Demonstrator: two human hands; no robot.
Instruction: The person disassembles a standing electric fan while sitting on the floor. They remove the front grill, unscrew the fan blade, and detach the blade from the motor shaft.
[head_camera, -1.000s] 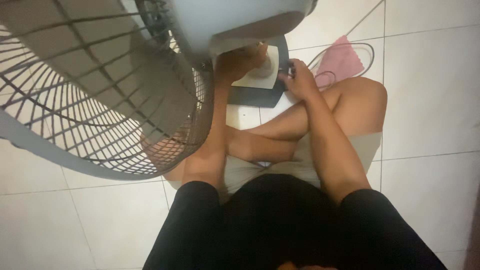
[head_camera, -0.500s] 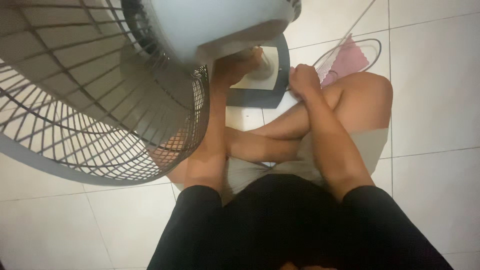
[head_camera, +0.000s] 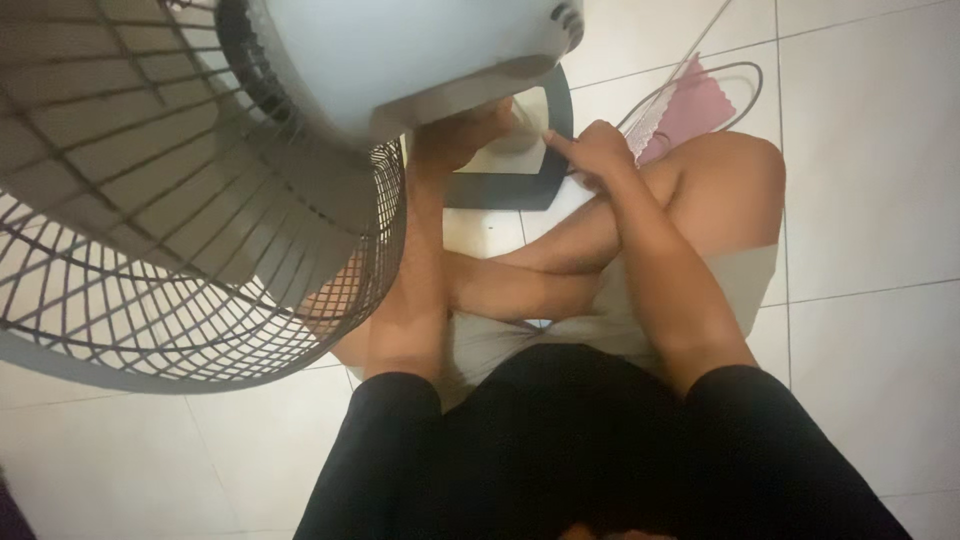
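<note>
White floor tiles (head_camera: 880, 200) all around, and the person sits cross-legged on them with a pedestal fan right in front. Its grey wire fan guard (head_camera: 150, 250) fills the left half of the head view, tilted toward the camera, with the pale blue-grey motor housing (head_camera: 400, 50) bulging out behind it at the top.

Down on the floor between the knees is the fan base (head_camera: 520, 160), a dark slab with a cream-coloured top where the pole meets it. The left hand (head_camera: 460, 135) reaches in under the motor housing, curled around or against the bottom of the stand. The housing hides the fingers, so I can't tell how tight that grip is. The right hand (head_camera: 595, 150) sits just beside the base on its right edge, mostly curled into a loose fist with the index finger stuck out, the tip pointing at or touching the cream part.

Behind the right knee lies a pink cloth (head_camera: 695, 105) with a thin grey cord (head_camera: 740, 95) looping around it on the tile. Black sleeves and light shorts fill the bottom of the shot.
</note>
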